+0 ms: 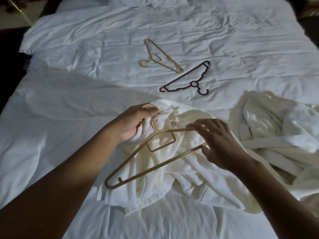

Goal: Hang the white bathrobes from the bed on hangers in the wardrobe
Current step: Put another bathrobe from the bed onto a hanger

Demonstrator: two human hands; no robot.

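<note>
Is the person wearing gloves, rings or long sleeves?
No. The left hand and right hand are bare, with no gloves, rings or watch showing. No sleeves show either, right down to the picture's edge.

1. Across the whole view spreads a white duvet [224, 40], rumpled, creases running every way, with a broad shadow falling over its near left side.
2. Up at the far end, a white pillow [148, 0] sits cut off by the top edge.
3. Top left, a thin brass-coloured rod [22, 12] slants across a dim pale surface.
4. Top right corner, a sliver of something reddish and patterned [310, 9], too dark to make out.
5. Down the left side, dark floor [10, 57].
</note>
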